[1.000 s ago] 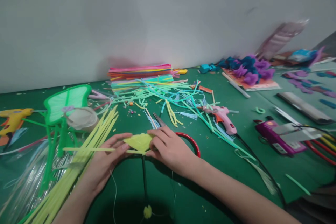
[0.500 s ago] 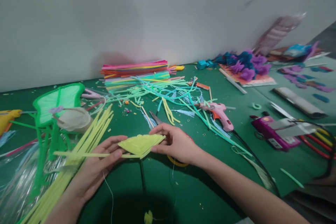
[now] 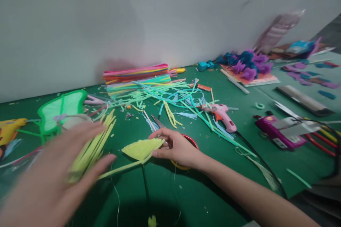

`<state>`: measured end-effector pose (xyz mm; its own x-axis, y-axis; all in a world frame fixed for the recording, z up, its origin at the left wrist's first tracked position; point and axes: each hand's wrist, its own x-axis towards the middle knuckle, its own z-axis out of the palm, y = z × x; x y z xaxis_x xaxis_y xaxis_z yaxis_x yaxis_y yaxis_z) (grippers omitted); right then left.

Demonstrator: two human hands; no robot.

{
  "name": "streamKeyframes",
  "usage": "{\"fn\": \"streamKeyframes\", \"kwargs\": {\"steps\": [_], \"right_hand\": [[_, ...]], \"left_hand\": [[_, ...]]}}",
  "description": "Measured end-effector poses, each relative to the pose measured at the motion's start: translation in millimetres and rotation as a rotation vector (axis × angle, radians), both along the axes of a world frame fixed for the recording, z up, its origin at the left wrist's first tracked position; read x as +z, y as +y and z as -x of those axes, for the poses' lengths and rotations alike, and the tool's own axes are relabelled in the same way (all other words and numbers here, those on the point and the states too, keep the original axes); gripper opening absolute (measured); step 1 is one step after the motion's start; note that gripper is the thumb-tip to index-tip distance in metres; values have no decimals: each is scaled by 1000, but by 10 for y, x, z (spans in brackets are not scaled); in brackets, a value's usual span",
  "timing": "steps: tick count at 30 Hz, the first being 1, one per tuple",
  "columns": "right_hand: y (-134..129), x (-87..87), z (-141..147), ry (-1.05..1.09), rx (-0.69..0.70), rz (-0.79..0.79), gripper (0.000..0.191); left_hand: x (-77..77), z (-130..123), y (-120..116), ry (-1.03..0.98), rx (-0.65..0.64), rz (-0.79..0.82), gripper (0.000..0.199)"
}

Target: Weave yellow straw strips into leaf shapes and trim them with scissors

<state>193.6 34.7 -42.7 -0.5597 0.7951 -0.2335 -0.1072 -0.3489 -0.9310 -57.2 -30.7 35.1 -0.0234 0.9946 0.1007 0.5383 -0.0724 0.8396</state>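
Observation:
My right hand pinches the right tip of a yellow-green fuzzy leaf-shaped piece. One loose stem of the piece trails down to the left. My left hand, blurred by motion, is at the lower left with thumb and fingers apart and nothing seen between them. It passes over a bundle of yellow-green pipe cleaners. Scissors with a red and yellow handle lie partly hidden behind my right hand.
A pink glue gun lies right of centre, a yellow one at far left. A green winged frame stands at left. Coloured pipe cleaners lie by the wall; a purple device is at right.
My left hand has let go of the leaf-shaped piece and moved left, its fingers opening. My right hand still holds the piece, whose loose stem now slopes down.

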Motion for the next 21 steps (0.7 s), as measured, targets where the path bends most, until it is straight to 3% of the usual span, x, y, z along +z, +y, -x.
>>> {"fn": "streamKeyframes", "kwargs": {"steps": [2, 5, 8, 12, 17, 21], "right_hand": [[-7, -5, 23, 75, -14, 64, 51], [-21, -27, 49, 147, -40, 133, 58], [-36, -58, 59, 164, -64, 174, 64], [-50, -84, 62, 123, -125, 217, 66], [-56, -76, 66, 78, -114, 331, 59], [-67, -52, 55, 54, -23, 312, 49]], "left_hand": [[-37, -217, 225, 291, -238, 44, 62], [-95, -454, 541, 346, -487, 297, 47], [-125, -513, 694, 317, -530, 439, 33], [-183, -451, 710, 345, -567, 549, 35], [-219, -425, 713, 368, -589, 557, 31], [-196, -421, 720, 358, -591, 562, 30]]}}
